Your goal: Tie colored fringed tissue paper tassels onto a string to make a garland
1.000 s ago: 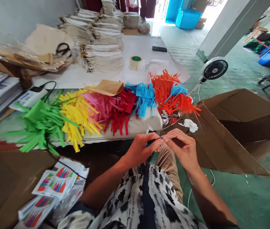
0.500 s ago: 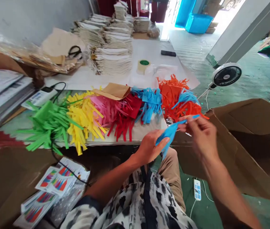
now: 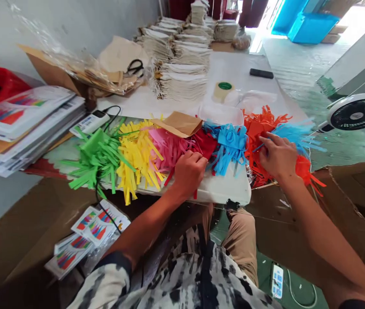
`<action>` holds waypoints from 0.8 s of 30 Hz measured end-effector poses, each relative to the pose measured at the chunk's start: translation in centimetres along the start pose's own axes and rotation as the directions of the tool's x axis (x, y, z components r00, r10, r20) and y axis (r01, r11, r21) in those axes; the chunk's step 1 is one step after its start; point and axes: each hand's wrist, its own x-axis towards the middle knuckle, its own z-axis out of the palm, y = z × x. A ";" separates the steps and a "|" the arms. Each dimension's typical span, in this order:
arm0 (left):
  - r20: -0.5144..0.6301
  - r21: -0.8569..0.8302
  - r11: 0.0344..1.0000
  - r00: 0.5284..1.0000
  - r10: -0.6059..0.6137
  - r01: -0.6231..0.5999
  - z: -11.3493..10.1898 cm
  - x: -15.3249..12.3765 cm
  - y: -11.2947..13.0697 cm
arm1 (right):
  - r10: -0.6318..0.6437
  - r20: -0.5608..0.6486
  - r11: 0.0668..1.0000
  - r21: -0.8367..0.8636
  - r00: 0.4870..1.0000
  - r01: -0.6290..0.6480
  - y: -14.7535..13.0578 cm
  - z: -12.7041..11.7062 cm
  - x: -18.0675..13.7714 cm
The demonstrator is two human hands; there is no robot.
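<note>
My left hand (image 3: 189, 172) is at the table's front edge, its fingers curled down onto a dark red tissue-paper tassel (image 3: 205, 143). Its fingertips are partly hidden. Over the orange-red tassels (image 3: 258, 126) at the right, my right hand (image 3: 278, 156) has bent fingers on a light blue tassel (image 3: 298, 134), whose strands fan out blurred to the right. Between my hands lies a bunch of blue tassels (image 3: 232, 141). Pink tassels (image 3: 168, 146), yellow tassels (image 3: 139, 150) and green tassels (image 3: 100, 154) lie in a row to the left.
A brown paper piece (image 3: 180, 123) rests over the pink and red bunches. Behind are a tape roll (image 3: 224, 88), stacks of white stringed bundles (image 3: 184, 83), scissors (image 3: 135, 67) and a black phone-like object (image 3: 261, 73). A fan (image 3: 356, 113) and a cardboard box (image 3: 356, 189) stand right.
My right hand has carried the blue tassel from in front of me onto the orange-red pile. My left hand has let go of it and moved left to the dark red tassels. The view has turned left.
</note>
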 end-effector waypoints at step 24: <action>-0.018 -0.023 0.994 0.994 -0.112 0.111 -1.9 1.5 -1.2 | -0.200 -0.010 0.944 0.267 0.980 0.196 -12.4 -2.2 -2.7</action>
